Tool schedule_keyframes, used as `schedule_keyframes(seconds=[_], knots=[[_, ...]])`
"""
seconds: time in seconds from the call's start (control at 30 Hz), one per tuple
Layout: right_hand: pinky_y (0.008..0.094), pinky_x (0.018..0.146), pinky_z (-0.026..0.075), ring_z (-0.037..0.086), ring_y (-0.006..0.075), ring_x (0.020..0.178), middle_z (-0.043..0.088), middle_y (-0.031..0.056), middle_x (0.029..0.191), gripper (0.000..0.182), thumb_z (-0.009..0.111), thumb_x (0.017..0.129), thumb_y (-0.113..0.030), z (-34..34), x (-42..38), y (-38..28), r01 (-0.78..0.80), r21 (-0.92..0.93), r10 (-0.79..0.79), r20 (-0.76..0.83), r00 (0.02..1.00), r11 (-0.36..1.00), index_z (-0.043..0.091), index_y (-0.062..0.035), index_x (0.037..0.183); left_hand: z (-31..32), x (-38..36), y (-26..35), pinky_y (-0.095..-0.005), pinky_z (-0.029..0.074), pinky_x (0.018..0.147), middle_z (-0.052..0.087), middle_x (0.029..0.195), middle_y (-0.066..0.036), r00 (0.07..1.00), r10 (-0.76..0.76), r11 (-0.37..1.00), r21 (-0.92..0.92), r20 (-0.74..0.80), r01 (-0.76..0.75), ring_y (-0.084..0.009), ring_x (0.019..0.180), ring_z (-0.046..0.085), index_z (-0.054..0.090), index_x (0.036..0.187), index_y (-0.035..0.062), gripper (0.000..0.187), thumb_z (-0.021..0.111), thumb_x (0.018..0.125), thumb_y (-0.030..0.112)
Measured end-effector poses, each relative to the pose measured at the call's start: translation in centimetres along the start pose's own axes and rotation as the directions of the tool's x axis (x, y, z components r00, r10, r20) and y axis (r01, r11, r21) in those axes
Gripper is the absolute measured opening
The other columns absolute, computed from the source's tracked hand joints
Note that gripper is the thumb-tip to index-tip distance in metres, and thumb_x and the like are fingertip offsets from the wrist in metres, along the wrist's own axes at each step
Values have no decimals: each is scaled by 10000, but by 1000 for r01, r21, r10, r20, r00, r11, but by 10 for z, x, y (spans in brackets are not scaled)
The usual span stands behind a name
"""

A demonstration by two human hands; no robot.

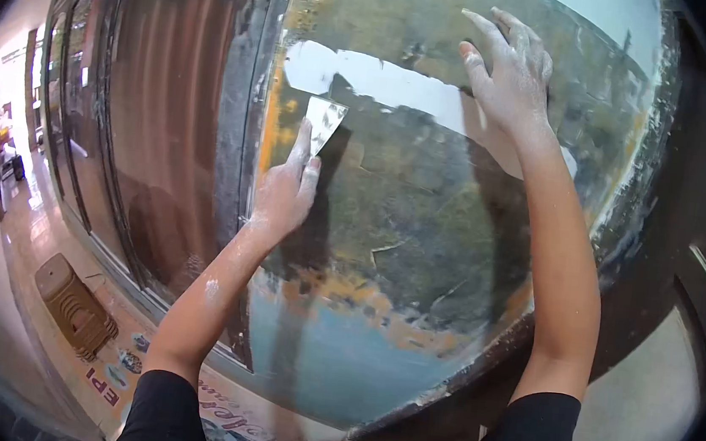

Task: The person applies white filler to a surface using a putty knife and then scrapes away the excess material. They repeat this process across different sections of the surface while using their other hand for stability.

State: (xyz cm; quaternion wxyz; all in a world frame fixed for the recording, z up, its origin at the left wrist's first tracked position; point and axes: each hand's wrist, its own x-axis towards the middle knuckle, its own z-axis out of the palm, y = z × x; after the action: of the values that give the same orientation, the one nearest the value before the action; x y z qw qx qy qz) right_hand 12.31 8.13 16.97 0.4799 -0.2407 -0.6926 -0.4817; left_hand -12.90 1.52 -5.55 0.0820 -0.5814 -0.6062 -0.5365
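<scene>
My left hand (284, 195) is wrapped round a putty knife (326, 121), its thin metal blade pointing up and smeared with dark and white marks. The blade is just below a band of white putty (392, 82) that runs across the patchy grey-green wall (406, 196). Over the right part of that band is my right hand (513, 79), fingers spread and nothing in them. White dust coats both hands, and a white smear shows on my left forearm.
Glazed sliding doors (166, 83) with a brown curtain stand left of the wall. Stacked brown plastic stools (73, 304) sit on the floor at lower left, near a printed banner (224, 416). Dark wooden framing (664, 250) borders the right side.
</scene>
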Motion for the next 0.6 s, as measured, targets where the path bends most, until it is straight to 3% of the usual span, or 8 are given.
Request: schedule_keyframes(seconds=[0.13, 0.2, 0.23, 0.33, 0.4, 0.43, 0.47, 0.6], knots=[[637, 1218, 80, 221, 304, 1519, 366, 93, 1581, 490, 492, 1011, -433, 39, 11, -42, -40, -111, 36, -32, 999, 993, 466, -341, 1491, -31, 12, -50, -551, 492, 835, 680, 928, -301, 999, -23, 987, 161, 26, 19, -504, 915, 643, 152, 1622, 183, 675, 467, 1029, 248], [614, 1238, 54, 177, 289, 1541, 326, 61, 1616, 494, 456, 1025, -467, 48, 16, -59, -61, -169, 69, 43, 997, 984, 435, -360, 1507, -50, 31, -71, -552, 498, 840, 676, 978, -295, 947, 319, 938, 148, -22, -313, -500, 930, 638, 174, 1618, 203, 705, 507, 998, 166], [596, 1244, 69, 184, 281, 1539, 323, 45, 1621, 493, 442, 1029, -481, 49, 17, -63, -62, -185, 68, 25, 997, 981, 435, -361, 1507, -63, 42, -69, -559, 500, 843, 673, 1015, -284, 927, 371, 921, 149, -45, -361, -499, 940, 635, 208, 1612, 216, 728, 527, 968, 103], [549, 1259, 104, 217, 260, 1530, 319, 13, 1629, 496, 419, 1034, -512, 49, 17, -64, -76, -235, 83, 16, 996, 969, 434, -362, 1507, -101, 79, -65, -517, 496, 870, 663, 985, -326, 964, 250, 959, 111, 89, -259, -511, 973, 646, 63, 1631, 168, 815, 515, 958, 87], [546, 1262, 112, 240, 258, 1521, 337, 19, 1618, 498, 422, 1033, -519, 52, 14, -61, -56, -274, 52, -23, 998, 960, 435, -365, 1506, -117, 108, -67, -532, 489, 871, 654, 940, -344, 946, 314, 936, 139, 86, -323, -515, 941, 655, 2, 1627, 154, 841, 541, 982, 154], [540, 1263, 126, 253, 253, 1516, 344, 21, 1613, 498, 426, 1030, -523, 53, 12, -58, -52, -280, 47, -24, 999, 958, 438, -369, 1503, -126, 119, -62, -543, 486, 877, 670, 983, -324, 957, 268, 935, 210, 113, -287, -509, 959, 653, 135, 1600, 132, 727, 548, 1011, 235], [540, 1263, 126, 253, 253, 1516, 344, 21, 1613, 498, 426, 1030, -523, 54, 10, -56, -48, -285, 46, -16, 999, 957, 438, -369, 1503, -131, 132, -67, -547, 491, 856, 689, 997, -280, 912, 406, 859, 317, 54, -401, -495, 962, 656, 306, 1474, 102, 550, 525, 1033, 347], [536, 1259, 153, 281, 254, 1504, 369, 20, 1597, 500, 472, 1013, -535, 57, 6, -50, -47, -243, 34, -61, 998, 969, 467, -369, 1485, -159, 175, -66, -540, 493, 766, 676, 872, -223, 869, 487, 702, 555, 84, -446, -444, 880, 663, 525, 1184, 102, 348, 434, 1065, 416]])
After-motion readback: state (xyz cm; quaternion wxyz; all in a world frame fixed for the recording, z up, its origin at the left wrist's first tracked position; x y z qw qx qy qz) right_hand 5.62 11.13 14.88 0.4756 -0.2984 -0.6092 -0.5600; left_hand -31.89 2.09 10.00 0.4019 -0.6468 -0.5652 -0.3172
